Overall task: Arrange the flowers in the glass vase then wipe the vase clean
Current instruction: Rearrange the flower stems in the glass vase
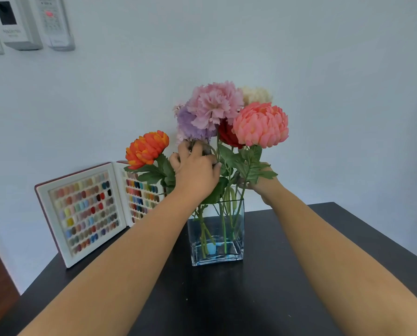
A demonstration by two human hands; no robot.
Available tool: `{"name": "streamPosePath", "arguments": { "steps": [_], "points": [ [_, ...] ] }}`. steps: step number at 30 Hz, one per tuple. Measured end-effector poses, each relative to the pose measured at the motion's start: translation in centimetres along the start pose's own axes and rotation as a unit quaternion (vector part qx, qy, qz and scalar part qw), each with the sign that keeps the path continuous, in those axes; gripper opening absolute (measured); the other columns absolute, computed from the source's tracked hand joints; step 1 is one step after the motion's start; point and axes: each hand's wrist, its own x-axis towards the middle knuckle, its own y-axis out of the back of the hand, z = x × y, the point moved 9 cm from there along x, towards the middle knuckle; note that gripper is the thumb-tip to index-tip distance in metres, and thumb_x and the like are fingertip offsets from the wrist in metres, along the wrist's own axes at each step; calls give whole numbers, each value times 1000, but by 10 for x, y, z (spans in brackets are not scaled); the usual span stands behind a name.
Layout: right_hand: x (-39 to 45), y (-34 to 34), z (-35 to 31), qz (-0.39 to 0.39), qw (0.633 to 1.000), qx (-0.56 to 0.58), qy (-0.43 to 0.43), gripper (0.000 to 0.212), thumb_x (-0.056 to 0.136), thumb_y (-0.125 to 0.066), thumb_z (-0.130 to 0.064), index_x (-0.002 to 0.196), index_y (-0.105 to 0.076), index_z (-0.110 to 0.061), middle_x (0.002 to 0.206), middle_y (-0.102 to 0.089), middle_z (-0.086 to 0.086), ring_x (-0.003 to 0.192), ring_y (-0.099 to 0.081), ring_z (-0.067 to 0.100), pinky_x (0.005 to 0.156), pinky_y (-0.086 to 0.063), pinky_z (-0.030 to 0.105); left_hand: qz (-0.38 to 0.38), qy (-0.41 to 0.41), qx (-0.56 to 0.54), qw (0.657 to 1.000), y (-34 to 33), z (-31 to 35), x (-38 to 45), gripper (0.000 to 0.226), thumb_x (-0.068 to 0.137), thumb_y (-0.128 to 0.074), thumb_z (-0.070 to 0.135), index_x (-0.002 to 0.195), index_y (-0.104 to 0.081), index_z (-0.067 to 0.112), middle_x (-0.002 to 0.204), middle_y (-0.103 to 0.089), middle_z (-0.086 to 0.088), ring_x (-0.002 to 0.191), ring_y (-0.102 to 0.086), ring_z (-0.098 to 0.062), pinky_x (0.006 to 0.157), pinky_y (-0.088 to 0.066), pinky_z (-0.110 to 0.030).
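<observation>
Hands among vase [217, 235] flowers: left grip [195, 169] clenched round stems [213, 151], right grip [258, 181] leaf-hidden, unclear.

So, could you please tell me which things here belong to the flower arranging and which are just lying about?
Part of the job:
- square clear glass vase
- orange flower
- coral-pink flower
- pale pink flower
- left hand, right hand, both among the stems

Just lying about:
- open white nail-colour sample book
- white wall-mounted remote control

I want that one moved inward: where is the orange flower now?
In the head view the orange flower leans out left of the bunch, beside the left hand, above the open colour-swatch book.
</observation>
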Motion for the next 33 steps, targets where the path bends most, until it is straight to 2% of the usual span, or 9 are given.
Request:
{"name": "streamPosePath", "arguments": {
  "steps": [5, 9, 12, 15, 17, 21, 24, 29, 33],
  "points": [
    [-2, 3, 16, -13, 999, 14, -29, 17, 88, -53, 12, 91, -62, -2, 87, -61, 14, 74, -59, 21, 87, -55, 44, -4, 15, -4, 1000, -3, -8, -1, 24, 90, -56, 48, 95, -75, 35, 128, -54, 6, 128, -25, -33, 88, -19, -42],
    [-11, 15, 37, 38, 998, -28, -41, 15, 89, -61, -7, 94, -67, 5, 89, -66, 24, 82, -55, 21, 93, -51, 46, 57, 37, -19, 997, 8, -22, -15, 21, 81, -67, 52, 87, -77, 34, 114, -59, 6, 119, -36, -31, 86, -21, -40],
    [-20, 20, 42, 64, 997, -39, -31, 31, 87, -66, -16, 108, -64, 8, 101, -64, 32, 82, -57, 22, 97, -47, 54, 96, 52, -48, 993, 13, -26, -25, 20, 75, -74, 52, 81, -76, 33, 106, -61, 7, 112, -42, -29, 83, -22, -38],
    [-28, 19, 38, 71, 997, -34, -5, 30, 87, -67, -12, 101, -57, 14, 86, -66, 10, 81, -59, 19, 87, -52, 43, 121, 56, -76, 988, 16, -27, -33, 18, 72, -77, 50, 78, -75, 33, 103, -62, 8, 108, -46, -29, 82, -21, -37],
    [-36, 19, 36, 85, 995, -44, 12, 6, 87, -64, -8, 84, -61, -4, 81, -67, -3, 82, -60, 20, 83, -52, 39, 133, 60, -90, 985, 17, -28, -39, 17, 73, -77, 49, 77, -74, 33, 100, -62, 9, 107, -46, -28, 81, -21, -36],
    [-60, 20, 38, 131, 988, -52, 56, 36, 87, -55, -7, 105, -66, -36, 88, -70, -13, 81, -61, 5, 71, -49, 14, 145, 78, -118, 979, 20, -34, -58, 14, 80, -72, 48, 82, -76, 34, 101, -63, 12, 109, -45, -28, 82, -21, -36],
    [-74, 16, 37, 153, 984, -38, 86, 36, 87, -58, -12, 107, -66, -41, 86, -68, -13, 70, -57, -4, 63, -44, 4, 189, 79, -149, 967, 28, -40, -81, 12, 84, -72, 42, 84, -76, 31, 101, -64, 10, 108, -44, -28, 83, -29, -40],
    [-78, 14, 36, 181, 981, -21, 69, 29, 88, -66, -22, 112, -64, -38, 85, -65, -12, 69, -56, -6, 61, -45, 7, 246, 168, -321, 899, 31, -80, -121, 8, 89, -57, 36, 88, -65, 36, 102, -55, 11, 107, -45, -10, 94, -32, -38],
    [-75, 11, 40, 192, 980, -9, 52, 26, 86, -69, -28, 111, -64, -37, 87, -66, -10, 67, -56, -8, 68, -46, 17, 140, 359, -493, 780, -23, -120, -140, 13, 89, -60, 23, 100, -56, 28, 110, -56, -3, 102, -55, -29, 88, -44, -66]
  ]
}}
